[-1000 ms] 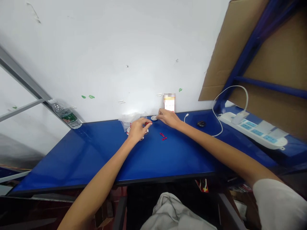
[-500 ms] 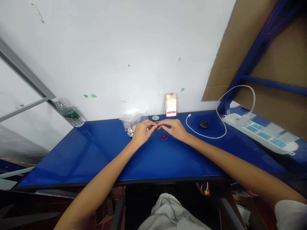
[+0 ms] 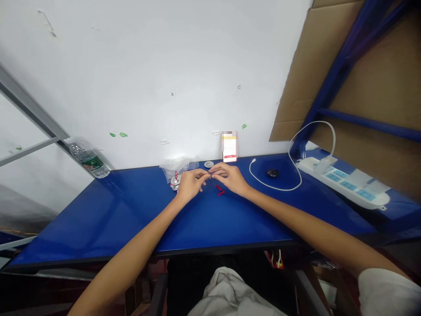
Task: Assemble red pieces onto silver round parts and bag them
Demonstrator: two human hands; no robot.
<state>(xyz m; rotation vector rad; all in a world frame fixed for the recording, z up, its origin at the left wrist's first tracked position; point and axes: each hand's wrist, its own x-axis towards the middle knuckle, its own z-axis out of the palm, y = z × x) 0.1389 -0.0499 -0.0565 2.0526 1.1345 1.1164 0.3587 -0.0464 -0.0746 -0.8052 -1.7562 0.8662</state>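
My left hand (image 3: pixel 190 185) and my right hand (image 3: pixel 231 177) meet over the blue table, fingertips pinched on a small round metal disc (image 3: pixel 209 175). It is turned nearly edge-on, and the fingers cover much of it. Another silver disc (image 3: pixel 208 164) lies flat just behind the hands. Two red cord loops (image 3: pixel 220 191) rest on the table below my right hand. Beside my left hand are several silver discs (image 3: pixel 175 181) with red cord loops, partly hidden by that hand.
A clear plastic bag (image 3: pixel 179 165) lies against the wall. A lit phone (image 3: pixel 230 147) leans there too. To the right are a black mouse-like object (image 3: pixel 272 173), a white cable (image 3: pixel 285 189) and a power strip (image 3: pixel 345 182). A water bottle (image 3: pixel 90 160) stands tilted at left.
The disc between my fingers has turned from showing its face to nearly edge-on. My left-hand fingers have shifted their grip. The whole view has moved slightly.
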